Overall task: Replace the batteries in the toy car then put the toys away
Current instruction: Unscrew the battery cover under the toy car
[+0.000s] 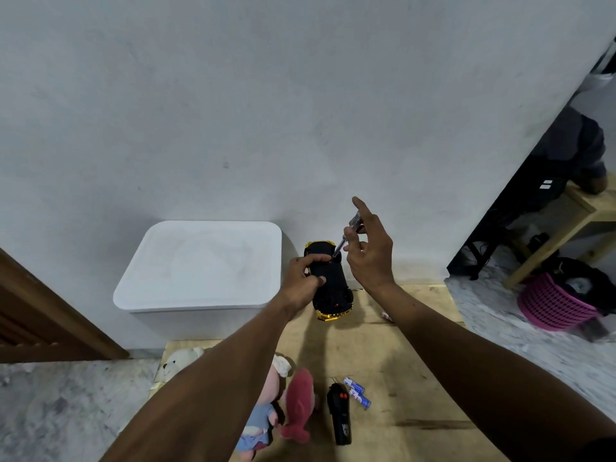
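Car point(328, 285): black with gold trim, held belly-up above the wooden floor point(416, 361), just right of the white bin point(200, 268). Long axis ran near to far, far end tipped slightly left.

Left hand point(301, 281): fingers clenched round the car's left flank at mid-length, thumb across the underside.

Right hand point(368, 251): above and right of the car's far half, thumb and middle fingers pinching a screwdriver point(348, 235), index finger raised free. The shaft sloped down and left, tip at or just off the underside near the left thumb; contact could not be told.

Judgement: the coming move turned on the tip meeting a cover screw at that spot, so the right hand was the working one and the left merely a clamp.

Batteries point(358, 393): blue-and-white cells on the floor, near, just right of the black remote point(339, 415).

Plush toys point(293, 405): near left, on the floor, not yet stowed.
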`<state>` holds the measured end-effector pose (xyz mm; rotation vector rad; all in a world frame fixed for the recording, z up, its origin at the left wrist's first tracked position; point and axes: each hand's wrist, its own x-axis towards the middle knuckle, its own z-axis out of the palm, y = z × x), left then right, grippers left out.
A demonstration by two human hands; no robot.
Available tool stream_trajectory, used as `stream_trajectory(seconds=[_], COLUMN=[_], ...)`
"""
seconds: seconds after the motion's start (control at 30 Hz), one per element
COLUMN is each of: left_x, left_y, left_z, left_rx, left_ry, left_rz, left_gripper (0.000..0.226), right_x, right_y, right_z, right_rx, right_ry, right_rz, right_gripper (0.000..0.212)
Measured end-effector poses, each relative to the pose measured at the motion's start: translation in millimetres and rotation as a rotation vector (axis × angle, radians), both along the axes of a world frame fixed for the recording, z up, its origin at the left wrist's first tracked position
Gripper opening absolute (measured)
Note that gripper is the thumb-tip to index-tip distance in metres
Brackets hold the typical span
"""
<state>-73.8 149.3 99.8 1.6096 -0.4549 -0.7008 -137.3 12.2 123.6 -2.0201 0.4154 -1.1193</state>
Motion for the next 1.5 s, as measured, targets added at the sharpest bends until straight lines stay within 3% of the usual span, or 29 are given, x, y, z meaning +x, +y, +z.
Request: stream_trajectory(seconds=[0.2, 0.5, 1.17, 1.3, 1.5], left_x=[2, 2, 4, 3, 4], left_y=[2, 2, 6, 7, 7], left_z=[1, 3, 8, 8, 11], left_rx=[0.006, -0.023, 0.034, 0.014, -0.010], left_ry=[0.005, 0.018, -0.043, -0.018, -0.034], left_rz=[-0.011, -0.011, -0.006, -0.003, -0.001], left_gripper=[0.047, 0.047, 0.046, 0.047, 0.062], right_x=[-1, 5, 3, 1, 3], right_y=[0, 2, 9, 8, 11], right_z=[2, 2, 3, 5, 3], right_rx=[0.063, 0.137, 0.109, 0.025, 0.017], right_ry=[0.037, -0.002, -0.027, -0.004, 0.064], right_rz=[-0.015, 0.003, -0.027, -0.011, 0.037], right_gripper=[0.071, 0.048, 0.051, 0.049, 0.052])
